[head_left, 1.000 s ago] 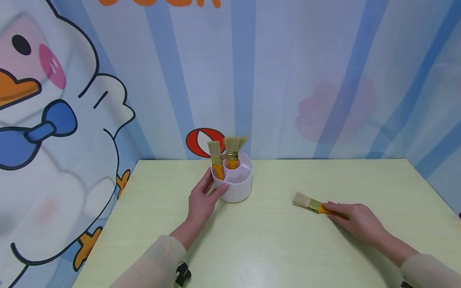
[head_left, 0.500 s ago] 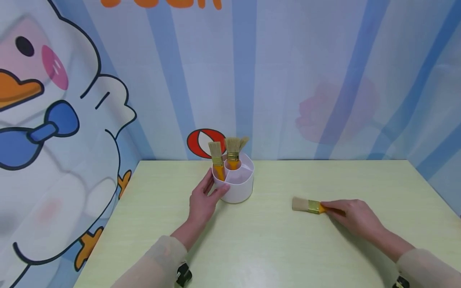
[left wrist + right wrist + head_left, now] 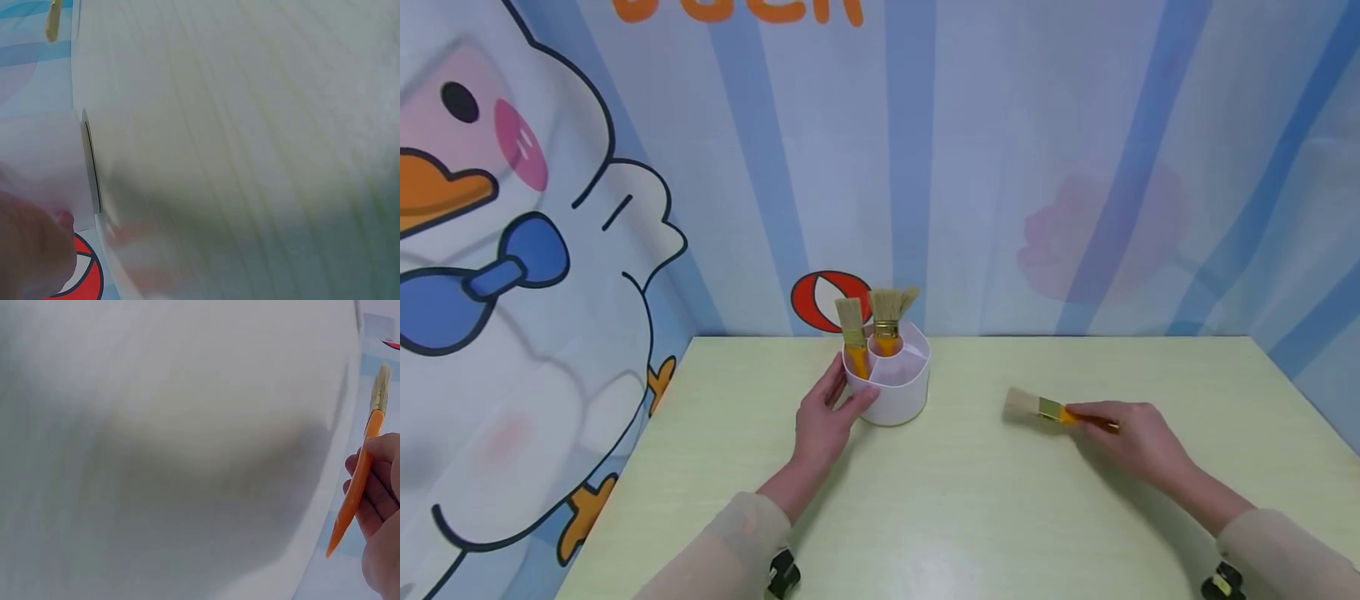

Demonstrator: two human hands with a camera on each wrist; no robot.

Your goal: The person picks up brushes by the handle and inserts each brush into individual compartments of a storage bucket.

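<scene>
A white divided holder (image 3: 891, 404) stands upright at the back middle of the table in the head view. My left hand (image 3: 822, 421) grips its left side, thumb on the front wall. Several paintbrushes stand in it with bristles up: one paintbrush (image 3: 852, 329) in the left compartment, another paintbrush (image 3: 886, 308) in the round centre, and a partly hidden one behind. To the right, my right hand (image 3: 1138, 437) pinches the orange handle of a flat paintbrush (image 3: 1051, 409), bristles pointing left. The right wrist view shows this paintbrush (image 3: 359, 478) between thumb and fingers.
The pale wooden table (image 3: 940, 517) ends at a printed fabric backdrop (image 3: 985, 167) right behind the holder. A cartoon duck (image 3: 542, 375) is printed on the backdrop at the left.
The paintbrush in my right hand has turned, its bristles dipping and then swinging upward. That hand has shifted slightly left and up. My left hand stays on the holder.
</scene>
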